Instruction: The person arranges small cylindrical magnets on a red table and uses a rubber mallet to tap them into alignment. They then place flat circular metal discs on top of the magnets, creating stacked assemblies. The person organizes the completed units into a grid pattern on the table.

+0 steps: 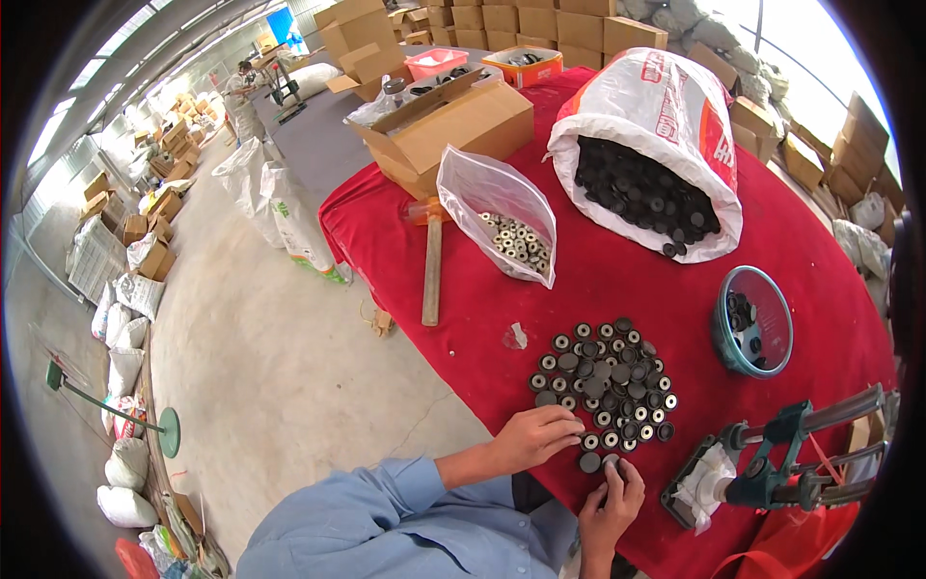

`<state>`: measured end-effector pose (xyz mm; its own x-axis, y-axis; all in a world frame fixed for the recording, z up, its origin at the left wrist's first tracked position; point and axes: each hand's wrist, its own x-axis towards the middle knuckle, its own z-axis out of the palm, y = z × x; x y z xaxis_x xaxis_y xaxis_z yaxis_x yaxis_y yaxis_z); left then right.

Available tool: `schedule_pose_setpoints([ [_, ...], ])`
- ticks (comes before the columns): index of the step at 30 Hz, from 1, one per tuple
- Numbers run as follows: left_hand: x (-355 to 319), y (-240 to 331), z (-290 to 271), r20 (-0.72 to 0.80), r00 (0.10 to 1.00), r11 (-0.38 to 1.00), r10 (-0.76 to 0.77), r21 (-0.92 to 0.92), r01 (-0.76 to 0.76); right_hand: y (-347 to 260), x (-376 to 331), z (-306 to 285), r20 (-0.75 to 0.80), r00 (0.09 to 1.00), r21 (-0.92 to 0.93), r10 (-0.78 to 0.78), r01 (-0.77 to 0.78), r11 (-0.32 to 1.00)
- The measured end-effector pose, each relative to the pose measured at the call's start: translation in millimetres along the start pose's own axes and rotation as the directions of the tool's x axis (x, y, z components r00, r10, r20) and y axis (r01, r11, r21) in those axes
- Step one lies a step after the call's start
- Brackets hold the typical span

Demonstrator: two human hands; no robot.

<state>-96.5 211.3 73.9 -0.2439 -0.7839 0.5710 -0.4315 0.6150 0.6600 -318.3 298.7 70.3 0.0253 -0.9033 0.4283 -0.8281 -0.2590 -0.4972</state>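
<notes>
Close to the table's near edge lies a pile of black round caps (595, 386), several with pale metal rings in their middles. My left hand (538, 439) rests at the pile's near left edge, fingers stretched out and touching or almost touching the nearest caps. Below it, my right hand (612, 507) pinches a dark round cap (611, 461) between thumb and fingers. Farther off, a clear plastic bag (482, 183) stands unsealed with metal rings (521, 243) inside. A big white sack (641, 92) lies on its side, its mouth full of black caps (641, 188).
To the right are a teal plastic basket (723, 338) with a few caps and a green metal hand press (772, 463). A hammer (432, 275) lies at the table's left edge. Behind it sits a cardboard box (473, 130). Another person (243, 101) stands far away.
</notes>
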Motion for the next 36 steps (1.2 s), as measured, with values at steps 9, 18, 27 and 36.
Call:
schedule_pose_setpoints([
  [9,-17,10,-14,-0.003,0.996,0.996,-0.091,0.01,0.091,0,0,-1,0.015,0.999,0.051,0.035,-0.036,0.998],
  [18,-23,11,-21,0.068,0.991,0.993,-0.115,0.041,0.112,1,1,-7,0.013,1.0,0.064,0.021,-0.022,0.998],
  [27,-20,13,-22,0.071,0.99,0.991,-0.126,0.051,0.122,-2,3,-10,0.028,0.999,0.087,0.041,-0.043,0.995],
  [36,-14,19,-23,0.045,0.992,0.993,-0.122,0.011,0.122,-1,3,-12,0.012,1.0,0.106,0.02,-0.021,0.994],
])
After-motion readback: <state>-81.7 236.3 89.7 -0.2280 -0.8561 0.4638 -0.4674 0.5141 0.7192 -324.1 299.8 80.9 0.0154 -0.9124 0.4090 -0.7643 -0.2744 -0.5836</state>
